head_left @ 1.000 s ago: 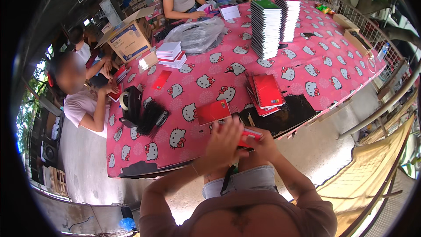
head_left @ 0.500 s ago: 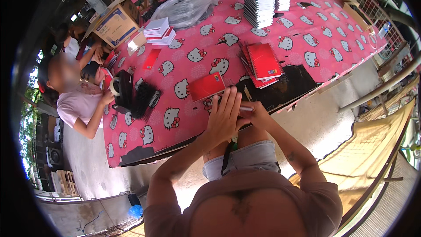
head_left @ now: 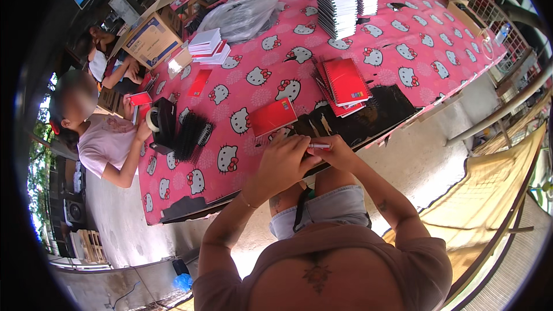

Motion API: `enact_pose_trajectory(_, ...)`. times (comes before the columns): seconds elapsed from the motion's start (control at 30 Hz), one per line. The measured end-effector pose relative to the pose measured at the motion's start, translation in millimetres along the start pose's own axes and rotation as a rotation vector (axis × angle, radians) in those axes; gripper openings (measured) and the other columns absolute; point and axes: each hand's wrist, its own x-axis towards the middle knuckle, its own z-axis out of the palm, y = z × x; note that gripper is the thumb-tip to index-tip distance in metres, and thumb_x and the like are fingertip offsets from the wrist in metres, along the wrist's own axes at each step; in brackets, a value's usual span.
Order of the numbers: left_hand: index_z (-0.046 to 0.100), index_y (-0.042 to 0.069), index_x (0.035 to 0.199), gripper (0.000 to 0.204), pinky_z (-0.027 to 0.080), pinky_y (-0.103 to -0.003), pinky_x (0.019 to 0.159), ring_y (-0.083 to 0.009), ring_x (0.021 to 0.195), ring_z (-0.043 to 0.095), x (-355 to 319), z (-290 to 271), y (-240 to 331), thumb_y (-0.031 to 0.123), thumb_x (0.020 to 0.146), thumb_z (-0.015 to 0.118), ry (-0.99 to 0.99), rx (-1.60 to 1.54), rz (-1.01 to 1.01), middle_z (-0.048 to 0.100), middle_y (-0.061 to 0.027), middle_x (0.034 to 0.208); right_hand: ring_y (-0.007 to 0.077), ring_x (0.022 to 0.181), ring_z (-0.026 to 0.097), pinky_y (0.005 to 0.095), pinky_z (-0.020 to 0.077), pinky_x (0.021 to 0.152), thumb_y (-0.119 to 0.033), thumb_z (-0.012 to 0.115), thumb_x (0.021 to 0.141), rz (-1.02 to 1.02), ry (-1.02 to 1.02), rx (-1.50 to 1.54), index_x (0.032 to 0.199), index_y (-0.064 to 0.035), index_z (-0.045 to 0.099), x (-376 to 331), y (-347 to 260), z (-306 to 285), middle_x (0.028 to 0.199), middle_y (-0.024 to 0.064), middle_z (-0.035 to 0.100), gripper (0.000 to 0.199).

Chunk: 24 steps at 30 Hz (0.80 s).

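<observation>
My right hand (head_left: 338,152) is closed round a slim red-and-silver object (head_left: 320,146), its exact kind unclear. My left hand (head_left: 282,162) meets it from the left, fingers bent together at the object's left end; what they pinch is hidden. Just beyond my left fingers, a red spiral notebook (head_left: 273,117) lies at the table's near edge. A stack of red spiral notebooks (head_left: 344,80) sits farther right, partly over a dark bare patch of the table.
Tall stacks of notebooks (head_left: 337,6) stand at the back. Black spiral bindings (head_left: 193,137) and a tape dispenser (head_left: 163,124) are left, near a person (head_left: 109,141) handling red covers. A cardboard box (head_left: 152,40), white paper stacks (head_left: 208,46) and a plastic bag (head_left: 239,14) lie beyond.
My left hand's stretched fingers have bent and come down toward the right hand. The slim object now shows its red end. The person at left has lifted a red cover.
</observation>
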Motion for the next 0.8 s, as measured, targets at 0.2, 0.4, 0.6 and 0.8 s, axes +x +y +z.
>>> enact_pose_trajectory(0.2, 0.063, 0.001, 0.123, 0.045, 0.045, -0.052, 0.1, -0.0344, 0.096, 0.067, 8.3, 3.4, -19.9, 0.036, 0.094, 0.063, -0.228, -0.11, -0.121, 0.072, -0.0151, 0.099, 0.0179, 0.075, 0.071, 0.0333, 0.0537, 0.068, -0.012, 0.07, 0.091, 0.071, -0.076, -0.041, 0.114, -0.0026, 0.071, -3.0, -4.0, -1.4, 0.083, 0.0176, 0.072, 0.025)
enact_pose_trajectory(0.4, 0.059, 0.003, 0.13, 0.055, 0.029, -0.061, 0.111, -0.0342, 0.117, 0.06, 4.5, 19.2, -30.0, 0.046, 0.097, 0.053, 0.029, 0.01, 0.072, 0.066, -0.0152, 0.119, 0.0248, 0.074, 0.072, 0.0346, 0.0533, 0.067, -0.012, 0.07, 0.09, 0.008, -0.022, -0.057, 0.115, -0.0029, 0.07, -0.2, -5.8, -0.9, 0.085, 0.0179, 0.071, 0.027)
enact_pose_trajectory(0.6, 0.039, -0.007, 0.144, 0.08, 0.019, -0.063, 0.114, -0.0392, 0.143, 0.035, -50.6, 82.0, 12.9, 0.058, 0.099, 0.038, 0.087, 0.2, 0.037, 0.036, -0.0256, 0.153, 0.0319, 0.082, 0.073, 0.034, 0.0552, 0.073, -0.008, 0.07, 0.086, -0.018, 0.073, -0.048, 0.117, -0.0025, 0.069, -0.3, 0.4, 1.9, 0.091, 0.0197, 0.072, 0.031)
enact_pose_trajectory(0.8, 0.035, -0.01, 0.145, 0.087, 0.014, -0.066, 0.114, -0.0451, 0.145, 0.029, 4.6, 46.4, 1.8, 0.062, 0.098, 0.037, 0.058, 0.324, -0.029, 0.034, -0.0311, 0.152, 0.0341, 0.09, 0.073, 0.0354, 0.0562, 0.078, 0.0, 0.064, 0.082, 0.012, 0.01, -0.005, 0.118, 0.0013, 0.067, -0.5, 5.1, -0.5, 0.096, 0.0224, 0.072, 0.036)
